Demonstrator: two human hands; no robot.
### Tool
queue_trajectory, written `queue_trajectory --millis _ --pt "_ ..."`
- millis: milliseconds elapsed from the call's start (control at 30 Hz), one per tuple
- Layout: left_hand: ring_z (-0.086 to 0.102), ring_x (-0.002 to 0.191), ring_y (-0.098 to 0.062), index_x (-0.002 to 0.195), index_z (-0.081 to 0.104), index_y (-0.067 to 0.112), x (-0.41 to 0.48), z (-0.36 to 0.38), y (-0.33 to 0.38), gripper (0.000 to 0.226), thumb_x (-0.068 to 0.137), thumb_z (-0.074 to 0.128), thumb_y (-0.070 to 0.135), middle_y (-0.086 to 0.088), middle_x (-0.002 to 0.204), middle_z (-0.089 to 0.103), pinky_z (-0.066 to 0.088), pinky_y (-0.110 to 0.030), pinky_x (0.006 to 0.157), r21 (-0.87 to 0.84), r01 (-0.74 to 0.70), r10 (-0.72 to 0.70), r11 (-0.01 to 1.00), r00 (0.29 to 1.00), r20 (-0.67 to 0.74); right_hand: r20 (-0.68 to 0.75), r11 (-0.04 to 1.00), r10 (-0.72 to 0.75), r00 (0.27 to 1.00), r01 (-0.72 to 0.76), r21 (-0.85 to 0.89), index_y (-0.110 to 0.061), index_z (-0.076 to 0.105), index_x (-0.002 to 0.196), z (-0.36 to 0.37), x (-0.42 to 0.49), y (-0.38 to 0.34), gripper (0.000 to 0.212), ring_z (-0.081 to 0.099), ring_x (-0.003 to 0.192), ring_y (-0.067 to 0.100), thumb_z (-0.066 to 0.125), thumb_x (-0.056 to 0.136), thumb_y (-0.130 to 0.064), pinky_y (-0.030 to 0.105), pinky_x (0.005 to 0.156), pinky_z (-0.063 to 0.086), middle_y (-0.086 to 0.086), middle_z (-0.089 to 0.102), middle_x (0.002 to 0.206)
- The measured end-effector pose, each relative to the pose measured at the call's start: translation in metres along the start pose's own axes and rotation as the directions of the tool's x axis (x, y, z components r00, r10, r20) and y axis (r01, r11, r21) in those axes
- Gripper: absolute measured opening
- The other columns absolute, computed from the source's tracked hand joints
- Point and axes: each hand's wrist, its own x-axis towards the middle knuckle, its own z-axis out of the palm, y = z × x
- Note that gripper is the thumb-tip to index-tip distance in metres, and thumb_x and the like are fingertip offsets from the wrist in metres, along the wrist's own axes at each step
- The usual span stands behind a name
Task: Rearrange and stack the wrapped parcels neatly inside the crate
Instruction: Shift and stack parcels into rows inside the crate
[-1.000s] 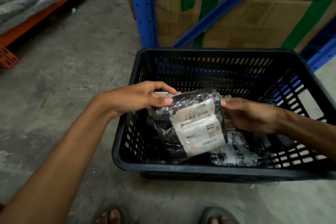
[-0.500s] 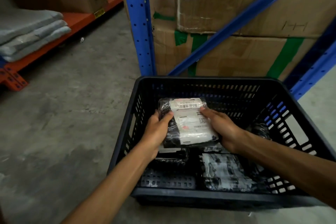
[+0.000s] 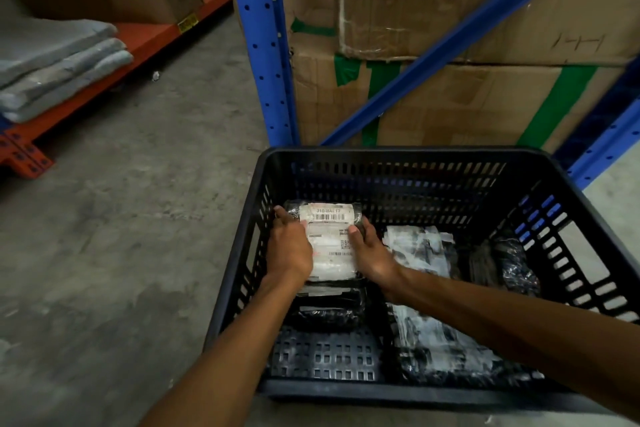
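Against the crate (image 3: 588,204) left wall, both hands (image 3: 292,251) press a parcel (image 3: 330,243).

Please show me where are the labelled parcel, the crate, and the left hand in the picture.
labelled parcel (image 3: 330,243): head view, on its white label.
crate (image 3: 398,152): head view, on the far rim.
left hand (image 3: 289,253): head view, on the back of the hand.
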Motion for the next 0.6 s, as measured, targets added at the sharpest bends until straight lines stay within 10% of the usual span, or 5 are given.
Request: queue_trajectory --millis 167,333,467,600 --pt "0.070 0.091 -0.025 0.114 0.068 0.009 -0.004 -0.013 -0.003 0.023 0.095 0.060 0.020 -0.011 0.106 0.073 0.058 -0.032 0.076 -0.045 -0.031 0.023 0.998 0.983 -0.180 0.135 0.997 0.028 0.990 -0.018 -0.076 -0.023 0.056 0.106 -0.027 0.006 -0.019 0.018 0.056 0.077 0.002 0.038 0.105 -0.027 0.009 0.059 0.050 -0.007 0.061 0.093" --pt "0.069 0.100 -0.027 0.115 0.072 0.014 -0.018 -0.032 0.033 0.030 0.086 0.064 0.015 -0.009 0.109 0.074 0.057 -0.036 0.086 0.084 -0.264 0.277 0.961 0.917 -0.286 -0.079 0.954 -0.010 0.997 -0.014 -0.298 -0.004 0.054 0.134 -0.084 0.009 -0.037 0.039 0.062 0.109 0.026 0.051 0.100 -0.023 0.030 0.089 0.047 0.016 0.063 0.125" --pt "0.068 0.092 -0.016 0.112 0.072 0.018 -0.033 -0.010 0.086 0.027 0.085 0.068 0.023 -0.001 0.102 0.074 0.050 -0.022 0.081 -0.292 -0.233 0.264 0.928 0.962 0.071 -0.211 0.967 0.112 0.971 -0.155 -0.203 -0.012 0.061 0.111 -0.139 0.005 -0.024 0.017 0.055 0.075 0.019 0.051 0.099 -0.019 0.025 0.057 0.040 0.004 0.060 0.085" --pt "0.055 0.078 -0.018 0.097 0.063 0.018 -0.035 0.044 0.124 0.011 0.091 0.059 0.026 -0.004 0.091 0.062 0.039 -0.027 0.077 -0.395 0.063 0.128 0.917 0.890 0.438 -0.190 0.924 0.193 0.963 -0.244 -0.295 -0.009 0.060 0.097 -0.158 -0.001 0.006 0.017 0.048 0.072 0.017 0.043 0.097 -0.008 0.028 0.068 0.037 0.004 0.052 0.080"
